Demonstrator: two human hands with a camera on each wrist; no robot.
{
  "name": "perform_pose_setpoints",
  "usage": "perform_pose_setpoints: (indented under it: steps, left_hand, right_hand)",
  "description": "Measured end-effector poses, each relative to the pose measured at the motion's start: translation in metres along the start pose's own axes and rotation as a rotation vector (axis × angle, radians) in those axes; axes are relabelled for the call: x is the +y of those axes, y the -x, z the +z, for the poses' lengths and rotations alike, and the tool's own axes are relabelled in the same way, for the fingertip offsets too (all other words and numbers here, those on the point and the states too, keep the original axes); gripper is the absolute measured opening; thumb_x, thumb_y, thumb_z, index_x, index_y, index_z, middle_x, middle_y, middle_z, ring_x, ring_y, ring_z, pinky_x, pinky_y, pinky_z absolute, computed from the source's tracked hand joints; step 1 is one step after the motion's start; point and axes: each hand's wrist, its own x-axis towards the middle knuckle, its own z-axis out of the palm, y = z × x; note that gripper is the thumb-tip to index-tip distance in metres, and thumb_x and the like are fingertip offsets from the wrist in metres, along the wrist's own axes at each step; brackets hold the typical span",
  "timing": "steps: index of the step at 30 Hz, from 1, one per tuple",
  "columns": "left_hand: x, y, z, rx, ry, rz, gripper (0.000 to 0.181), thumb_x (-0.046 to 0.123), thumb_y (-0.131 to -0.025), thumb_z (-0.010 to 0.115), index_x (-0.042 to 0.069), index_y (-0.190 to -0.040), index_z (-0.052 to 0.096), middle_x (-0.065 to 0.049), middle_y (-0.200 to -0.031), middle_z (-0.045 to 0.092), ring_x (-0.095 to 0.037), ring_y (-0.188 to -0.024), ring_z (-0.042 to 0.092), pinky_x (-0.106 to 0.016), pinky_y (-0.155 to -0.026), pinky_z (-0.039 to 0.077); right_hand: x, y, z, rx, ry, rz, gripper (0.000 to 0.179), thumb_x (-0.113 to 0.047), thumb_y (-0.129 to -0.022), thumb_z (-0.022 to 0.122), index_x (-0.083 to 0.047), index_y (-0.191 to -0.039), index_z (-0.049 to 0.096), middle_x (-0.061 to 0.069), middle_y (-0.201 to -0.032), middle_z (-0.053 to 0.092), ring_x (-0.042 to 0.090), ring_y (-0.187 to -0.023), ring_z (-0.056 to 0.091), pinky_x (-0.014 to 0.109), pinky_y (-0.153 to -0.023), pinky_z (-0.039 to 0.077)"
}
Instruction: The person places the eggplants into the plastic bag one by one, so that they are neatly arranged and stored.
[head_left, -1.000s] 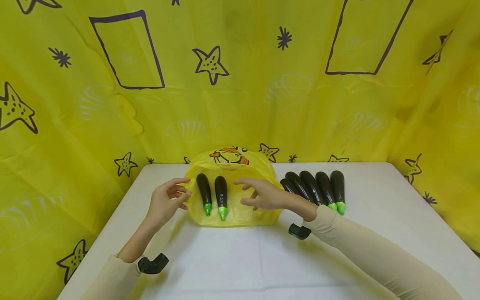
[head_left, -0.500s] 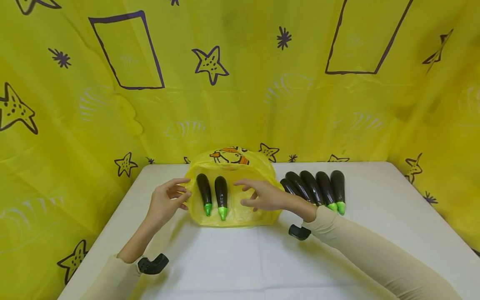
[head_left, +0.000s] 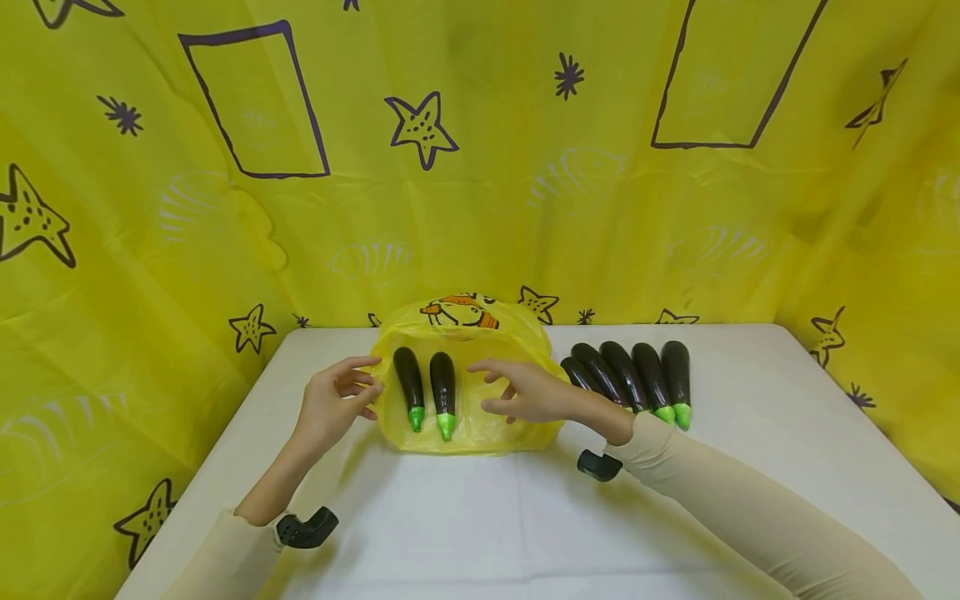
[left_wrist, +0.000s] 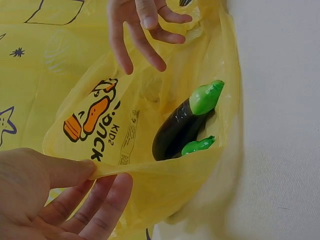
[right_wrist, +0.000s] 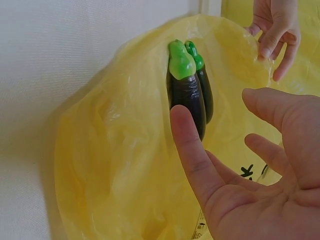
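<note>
A yellow plastic bag (head_left: 480,437) with a duck print lies on the table, its mouth facing me. Inside it, side by side, rest two eggplants (head_left: 443,385) with green stem ends toward the opening. My left hand (head_left: 327,406) pinches the left rim of the bag between thumb and fingers, which the left wrist view shows closely. Over the right part of the mouth is my right hand (head_left: 532,392), fingers spread and holding nothing. In the right wrist view, the index finger (right_wrist: 187,142) overlaps one eggplant (right_wrist: 185,92); whether they touch I cannot tell.
To the right of the bag, several more eggplants (head_left: 677,375) lie in a row, partly behind my right forearm. A white table (head_left: 442,525) carries everything. Yellow patterned sheeting (head_left: 480,217) stands behind and along both sides.
</note>
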Motion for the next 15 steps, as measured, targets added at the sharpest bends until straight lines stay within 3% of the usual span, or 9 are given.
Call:
perform_pose_setpoints:
  steps: [8, 15]
  left_hand:
    - [0.0000, 0.0005, -0.0001, -0.008, -0.001, 0.003, 0.040, -0.004, -0.092, 0.074, 0.000, -0.130, 0.066, -0.022, -0.098, 0.071, -0.021, -0.076, 0.073, -0.048, -0.063, 0.065]
    - [0.0005, 0.0004, -0.0018, -0.011, -0.004, 0.009, 0.040, -0.003, -0.092, 0.074, 0.000, -0.131, 0.066, -0.022, -0.099, 0.071, -0.023, -0.078, 0.073, -0.045, -0.062, 0.065]
  right_hand:
    - [-0.0003, 0.0018, -0.0021, 0.003, 0.019, -0.026, 0.061, -0.011, -0.100, 0.067, -0.007, -0.155, 0.041, 0.034, -0.144, 0.049, 0.034, -0.089, 0.074, 0.042, -0.069, 0.066]
    - [-0.0060, 0.0084, -0.0077, 0.068, 0.201, -0.186, 0.055, -0.014, -0.098, 0.071, -0.004, -0.149, 0.051, 0.019, -0.140, 0.059, 0.018, -0.092, 0.071, 0.023, -0.072, 0.061]
